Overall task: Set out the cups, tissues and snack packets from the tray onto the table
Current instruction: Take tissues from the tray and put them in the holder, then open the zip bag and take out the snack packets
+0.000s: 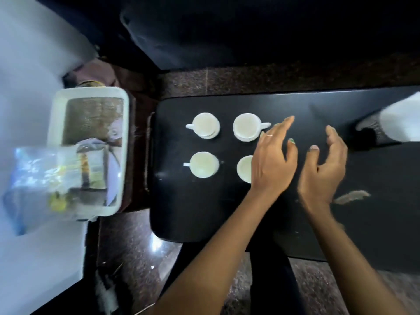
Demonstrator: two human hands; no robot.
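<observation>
- Standing upright on the tabletop [193, 212], four cups [206, 125]: left pair's handles point left, far-right cup's right.
- Left hand [273, 160] and right hand [325, 169], each grip open and empty; left covers near-right cup [244, 168].

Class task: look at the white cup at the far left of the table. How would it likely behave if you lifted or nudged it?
The far-left cup looks rigid and probably breakable, like ceramic. Its low, wide shape suggests it would slide on the smooth black table rather than tip. Its side handle offers a grip.

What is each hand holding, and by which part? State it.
Nothing is held. The left hand and right hand hover open and empty above the black table, beside four white ceramic cups.
</observation>
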